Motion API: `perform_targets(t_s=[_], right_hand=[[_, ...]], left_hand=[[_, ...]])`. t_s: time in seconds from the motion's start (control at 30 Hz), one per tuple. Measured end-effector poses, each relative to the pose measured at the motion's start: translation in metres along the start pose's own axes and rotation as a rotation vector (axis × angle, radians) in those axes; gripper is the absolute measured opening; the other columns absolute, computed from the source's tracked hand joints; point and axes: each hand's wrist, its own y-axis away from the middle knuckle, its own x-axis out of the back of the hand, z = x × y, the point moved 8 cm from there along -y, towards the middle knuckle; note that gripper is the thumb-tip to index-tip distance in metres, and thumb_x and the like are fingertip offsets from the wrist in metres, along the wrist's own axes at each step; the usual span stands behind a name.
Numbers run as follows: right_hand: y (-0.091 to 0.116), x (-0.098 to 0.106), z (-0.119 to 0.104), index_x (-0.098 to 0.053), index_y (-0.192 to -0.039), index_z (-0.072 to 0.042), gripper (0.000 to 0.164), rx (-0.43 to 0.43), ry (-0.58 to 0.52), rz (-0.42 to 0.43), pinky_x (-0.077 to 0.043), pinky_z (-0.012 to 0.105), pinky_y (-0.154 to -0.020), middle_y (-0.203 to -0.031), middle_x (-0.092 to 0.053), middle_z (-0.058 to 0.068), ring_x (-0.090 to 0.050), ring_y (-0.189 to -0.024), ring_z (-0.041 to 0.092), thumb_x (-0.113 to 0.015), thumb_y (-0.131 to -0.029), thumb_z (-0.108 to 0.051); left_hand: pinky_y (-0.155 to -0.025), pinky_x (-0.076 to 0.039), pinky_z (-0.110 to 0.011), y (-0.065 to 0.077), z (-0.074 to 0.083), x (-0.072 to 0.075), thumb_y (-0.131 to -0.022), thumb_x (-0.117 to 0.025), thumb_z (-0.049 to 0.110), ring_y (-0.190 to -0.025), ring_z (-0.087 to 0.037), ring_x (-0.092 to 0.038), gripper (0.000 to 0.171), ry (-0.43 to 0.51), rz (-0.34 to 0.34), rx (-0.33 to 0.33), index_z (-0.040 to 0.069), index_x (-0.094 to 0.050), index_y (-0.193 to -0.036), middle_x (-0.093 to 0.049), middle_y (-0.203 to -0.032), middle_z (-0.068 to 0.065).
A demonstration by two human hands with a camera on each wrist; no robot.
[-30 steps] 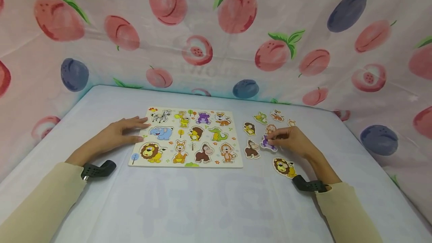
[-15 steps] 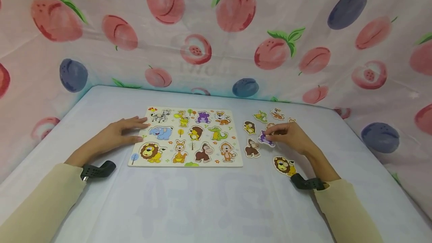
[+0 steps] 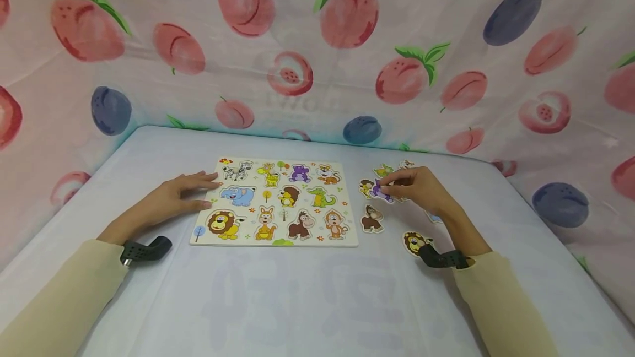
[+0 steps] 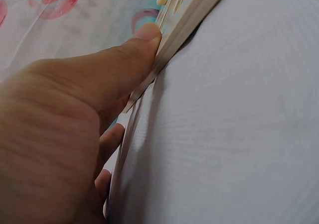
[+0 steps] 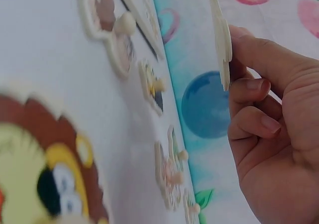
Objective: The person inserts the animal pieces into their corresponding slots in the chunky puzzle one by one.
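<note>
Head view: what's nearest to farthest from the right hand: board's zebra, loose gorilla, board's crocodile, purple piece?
1. Purple piece: in the right hand.
2. Loose gorilla: right of the board.
3. Board's crocodile: right side.
4. Board's zebra: far-left corner.

Cannot fully see the blue piece (image 3: 435, 217), perhaps an elephant, behind the right hand (image 3: 421, 190), nor the lion piece (image 3: 412, 242) under its wrist camera (image 3: 441, 258).

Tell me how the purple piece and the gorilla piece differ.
The purple piece is held up by the right hand; the gorilla piece lies on the table. In the head view, the hand partly hides the purple piece; the gorilla piece shows whole. Both are pale-edged animal shapes.
</note>
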Motion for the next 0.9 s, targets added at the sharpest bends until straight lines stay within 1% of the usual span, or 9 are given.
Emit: perform_targets(t_s=[0.23, 0.3, 0.33, 0.37, 0.53, 0.57, 0.7, 0.8, 0.9], right_hand=[[-0.009, -0.007, -0.011, -0.076, -0.099, -0.02, 0.026, 0.027, 0.009, 0.011, -0.049, 0.035, -0.059, -0.094, -0.068, 0.003, -0.057, -0.08, 0.031, -0.077, -0.08, -0.039], [-0.013, -0.01, -0.015, -0.076, -0.098, -0.019, 0.025, 0.037, -0.01, 0.012, -0.049, 0.034, -0.06, -0.094, -0.069, 0.003, -0.058, -0.08, 0.031, -0.077, -0.08, -0.036], [-0.015, -0.012, -0.016, -0.076, -0.099, -0.018, 0.025, 0.038, -0.022, 0.011, -0.048, 0.032, -0.057, -0.095, -0.069, 0.003, -0.058, -0.08, 0.031, -0.077, -0.081, -0.035], [-0.017, -0.015, -0.017, -0.076, -0.099, -0.017, 0.025, 0.042, -0.036, 0.007, -0.048, 0.032, -0.057, -0.095, -0.07, 0.004, -0.058, -0.08, 0.03, -0.078, -0.081, -0.033], [-0.026, -0.025, -0.025, -0.076, -0.1, -0.014, 0.024, 0.063, -0.073, 0.001, -0.051, 0.037, -0.062, -0.099, -0.07, 0.004, -0.059, -0.081, 0.026, -0.078, -0.081, -0.028], [-0.028, -0.027, -0.027, -0.076, -0.101, -0.014, 0.024, 0.069, -0.063, 0.001, -0.052, 0.039, -0.066, -0.1, -0.07, 0.004, -0.06, -0.082, 0.025, -0.078, -0.081, -0.028], [-0.035, -0.033, -0.033, -0.076, -0.099, -0.018, 0.022, 0.077, -0.025, 0.0, -0.048, 0.034, -0.06, -0.095, -0.069, 0.003, -0.058, -0.08, 0.029, -0.076, -0.082, -0.032], [-0.039, -0.039, -0.04, -0.076, -0.099, -0.02, 0.021, 0.103, -0.014, -0.016, -0.043, 0.029, -0.054, -0.088, -0.067, 0.006, -0.055, -0.076, 0.037, -0.076, -0.083, -0.033], [-0.042, -0.045, -0.046, -0.076, -0.099, -0.02, 0.02, 0.136, -0.008, -0.028, -0.043, 0.028, -0.052, -0.083, -0.066, 0.006, -0.054, -0.074, 0.04, -0.075, -0.083, -0.032]], left_hand=[[-0.105, -0.01, -0.069, 0.0, 0.003, 0.0, -0.086, -0.067, 0.046, -0.143, -0.035, -0.013, 0.057, -0.002, 0.0, -0.004, 0.022, -0.055, -0.137, -0.031, -0.154, -0.004], [-0.105, -0.009, -0.069, 0.0, 0.003, 0.0, -0.086, -0.067, 0.046, -0.143, -0.036, -0.013, 0.057, -0.003, -0.002, -0.005, 0.022, -0.055, -0.137, -0.031, -0.154, -0.004], [-0.105, -0.009, -0.069, 0.0, 0.003, 0.0, -0.086, -0.067, 0.046, -0.143, -0.036, -0.012, 0.057, -0.002, -0.003, -0.003, 0.022, -0.055, -0.137, -0.03, -0.154, -0.004], [-0.105, -0.009, -0.069, 0.0, 0.003, 0.0, -0.086, -0.067, 0.046, -0.143, -0.036, -0.012, 0.057, -0.002, -0.002, -0.003, 0.021, -0.055, -0.137, -0.03, -0.154, -0.004], [-0.106, -0.009, -0.068, 0.001, 0.002, 0.0, -0.086, -0.067, 0.044, -0.144, -0.035, -0.012, 0.056, -0.001, 0.004, -0.001, 0.022, -0.055, -0.136, -0.031, -0.154, -0.004], [-0.106, -0.009, -0.069, 0.001, 0.003, 0.0, -0.086, -0.067, 0.045, -0.144, -0.035, -0.012, 0.056, -0.002, 0.004, -0.001, 0.022, -0.055, -0.136, -0.031, -0.154, -0.004], [-0.105, -0.009, -0.069, 0.002, 0.005, 0.001, -0.086, -0.067, 0.044, -0.143, -0.036, -0.013, 0.056, 0.003, 0.002, -0.005, 0.022, -0.056, -0.136, -0.031, -0.154, -0.004], [-0.105, -0.01, -0.069, 0.002, 0.006, 0.001, -0.087, -0.067, 0.044, -0.143, -0.035, -0.013, 0.056, 0.006, 0.0, -0.007, 0.021, -0.055, -0.136, -0.031, -0.154, -0.004], [-0.106, -0.009, -0.069, 0.002, 0.005, 0.001, -0.087, -0.067, 0.043, -0.143, -0.035, -0.013, 0.056, 0.005, -0.001, -0.005, 0.021, -0.055, -0.137, -0.031, -0.154, -0.004]])
